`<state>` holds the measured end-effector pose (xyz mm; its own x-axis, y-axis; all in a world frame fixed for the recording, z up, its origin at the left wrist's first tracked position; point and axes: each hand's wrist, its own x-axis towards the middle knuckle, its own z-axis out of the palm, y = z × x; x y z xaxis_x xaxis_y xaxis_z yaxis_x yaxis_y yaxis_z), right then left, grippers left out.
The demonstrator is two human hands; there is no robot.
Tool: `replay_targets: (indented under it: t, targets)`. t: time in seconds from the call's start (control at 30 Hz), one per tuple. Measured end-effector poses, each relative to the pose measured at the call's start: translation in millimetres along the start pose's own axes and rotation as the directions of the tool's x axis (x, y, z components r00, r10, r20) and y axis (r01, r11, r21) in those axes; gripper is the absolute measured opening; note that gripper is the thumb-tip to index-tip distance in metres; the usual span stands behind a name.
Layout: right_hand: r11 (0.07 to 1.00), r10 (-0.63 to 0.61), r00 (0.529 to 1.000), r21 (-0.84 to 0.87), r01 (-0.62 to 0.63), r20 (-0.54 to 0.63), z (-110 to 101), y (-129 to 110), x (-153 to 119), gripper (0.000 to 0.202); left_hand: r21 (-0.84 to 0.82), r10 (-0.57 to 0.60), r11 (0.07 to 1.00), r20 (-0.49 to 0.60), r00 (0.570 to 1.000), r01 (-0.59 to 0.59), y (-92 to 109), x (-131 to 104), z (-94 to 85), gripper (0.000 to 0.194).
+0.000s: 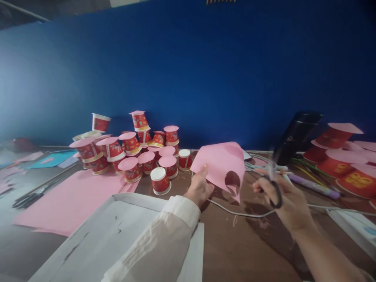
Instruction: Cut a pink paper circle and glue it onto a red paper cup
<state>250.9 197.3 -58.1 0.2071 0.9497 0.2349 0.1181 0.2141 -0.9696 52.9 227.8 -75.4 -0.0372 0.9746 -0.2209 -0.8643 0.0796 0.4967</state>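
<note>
My left hand (200,188), in a white sleeve, pinches the lower left edge of a pink sheet of paper (217,162). A round hole is cut near the sheet's right side, with a torn-looking strip hanging below it. To the right, my right hand (286,199) holds a pair of scissors (275,194) by its dark handle loops, apart from the sheet. The scissors' blades are smeared by motion. Left of the sheet stand upside-down red paper cups (131,169), several topped with pink paper discs (128,163).
A white box lid (132,201) lies under my left forearm, beside stacked pink sheets (76,199). More red cups (360,180) stand at the right, near a black bottle (299,135) and a purple tube (314,185). A white cable (237,213) crosses the table.
</note>
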Motion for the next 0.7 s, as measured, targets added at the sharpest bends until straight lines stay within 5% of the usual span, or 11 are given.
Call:
replay_targets:
  t: [0.07, 0.13, 0.4, 0.7]
  targets:
    - [0.993, 0.107, 0.960, -0.082, -0.088, 0.260, 8.4, -2.4, -7.3, 0.053, -0.005, 0.013, 1.000, 0.024, 1.000, -0.013, 2.6, 0.6, -1.7, 0.026]
    - [0.980, 0.184, 0.902, -0.137, -0.141, 0.391, 13.9, -2.3, -11.2, 0.051, -0.001, 0.027, 1.000, 0.045, 0.999, -0.027, 3.5, 1.8, -4.4, 0.029]
    - [0.909, 0.405, 0.714, -0.334, -0.249, 0.572, 10.0, 15.6, -12.2, 0.035, -0.039, 0.028, 0.999, 0.131, 0.991, -0.023, 4.2, 7.0, -9.4, 0.035]
    - [0.954, 0.252, 0.781, -0.281, -0.103, 0.571, 23.9, 16.1, -16.6, 0.046, -0.164, -0.058, 0.984, 0.070, 0.996, 0.068, -3.3, 1.0, 1.9, 0.026]
